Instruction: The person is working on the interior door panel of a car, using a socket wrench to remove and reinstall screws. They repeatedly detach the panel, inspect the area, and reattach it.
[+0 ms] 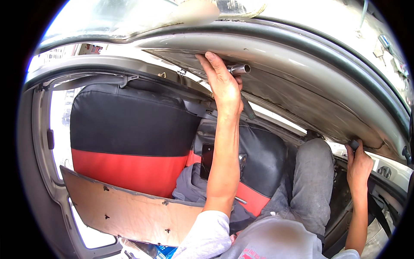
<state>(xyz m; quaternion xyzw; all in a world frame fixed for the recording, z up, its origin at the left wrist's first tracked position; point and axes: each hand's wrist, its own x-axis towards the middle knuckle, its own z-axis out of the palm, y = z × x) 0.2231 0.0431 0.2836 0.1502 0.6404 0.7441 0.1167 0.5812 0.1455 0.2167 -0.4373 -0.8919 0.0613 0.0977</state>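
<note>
My left hand [224,88] is raised to the inner face of an open vehicle door [293,93], fingertips against its upper part. In that hand is a socket wrench: its bright metal socket [239,69] sticks out beside the fingers, and a dark handle [248,108] shows beyond the wrist. The middle of the tool is hidden by the hand. My right hand [359,166] is at the door's lower right part, thumb and fingers closed on a small dark round-ended piece [354,144]. It cannot be made out whether that piece is fixed to the door.
Black and red seats [129,129] lie under my arms. A phone [207,159] rests on grey cloth [187,183], near a metal rod [240,200]. A brown panel with black clips [133,211] leans across the left seat. My bent knee [314,172] is beside the door.
</note>
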